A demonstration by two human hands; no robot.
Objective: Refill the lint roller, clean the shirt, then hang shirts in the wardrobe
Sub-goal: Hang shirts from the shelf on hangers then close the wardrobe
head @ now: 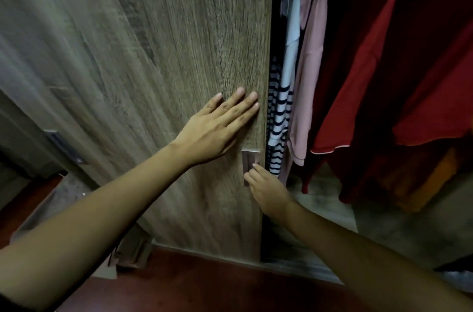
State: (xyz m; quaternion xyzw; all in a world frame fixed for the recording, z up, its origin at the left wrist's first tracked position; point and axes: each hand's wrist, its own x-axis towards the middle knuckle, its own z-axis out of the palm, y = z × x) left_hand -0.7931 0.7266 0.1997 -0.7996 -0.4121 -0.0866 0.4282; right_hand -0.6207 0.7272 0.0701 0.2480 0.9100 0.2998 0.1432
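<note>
Now left hand (pixel 212 130) presses 1 door (pixel 179 30); right hand (pixel 268 191) grips handle (pixel 249 158).

Your left hand (pixel 215 130) lies flat on the door (pixel 153 55), right hand (pixel 268 194) just below at its handle (pixel 250 159). Right of the door, shirts (pixel 311 76) hang inside.

Dark red floor (pixel 204 288) bears wardrobe (pixel 153 55); inside hang striped shirt (pixel 277 119), white shirt (pixel 291 30), pink shirt (pixel 311 68), red shirt (pixel 371 68).

The wardrobe door (pixel 158 55), wood-grained, is seen spanning from 9 o'clock to centre, with a recessed metal handle (pixel 250 158) set at its right edge. From 12 to 3 o'clock, a striped shirt (pixel 277 117), pale blue shirt (pixel 291 30), pink shirt (pixel 311 76) and red shirt (pixel 358 81) are hung inside, pressed close together.
</note>
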